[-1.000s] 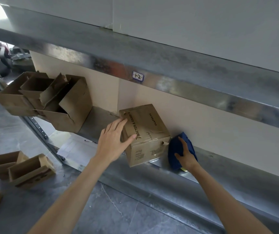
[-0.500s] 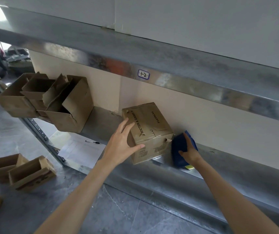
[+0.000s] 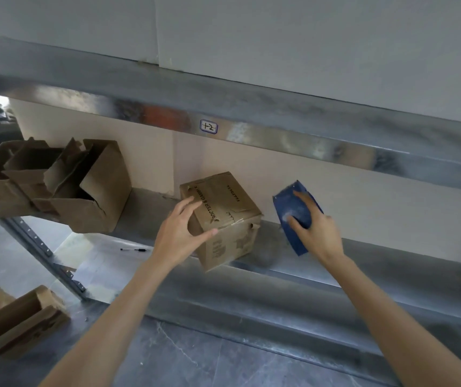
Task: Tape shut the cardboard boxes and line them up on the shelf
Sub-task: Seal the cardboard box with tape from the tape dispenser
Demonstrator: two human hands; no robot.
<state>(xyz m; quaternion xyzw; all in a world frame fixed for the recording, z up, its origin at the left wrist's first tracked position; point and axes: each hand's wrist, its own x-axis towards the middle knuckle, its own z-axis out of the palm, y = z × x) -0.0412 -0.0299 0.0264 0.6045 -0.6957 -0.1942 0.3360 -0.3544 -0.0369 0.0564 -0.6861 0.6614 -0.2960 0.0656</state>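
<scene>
A closed brown cardboard box (image 3: 232,202) with printed lettering sits on the metal shelf (image 3: 279,275), its front corner hanging over the shelf edge. My left hand (image 3: 179,236) grips the box's left top corner, fingers on the top and thumb along the front edge. To the right of the box, my right hand (image 3: 318,236) holds a blue tape dispenser (image 3: 293,202) raised above the shelf, apart from the box.
Several open, flap-up cardboard boxes (image 3: 98,202) crowd the shelf's left end. Two more open boxes (image 3: 19,325) lie on the grey floor at lower left. A pen (image 3: 135,250) lies on a sheet below. An upper shelf beam (image 3: 279,141) runs overhead.
My right hand has lifted the blue dispenser off the shelf and moved it right, away from the box. My left hand stays on the box's left corner.
</scene>
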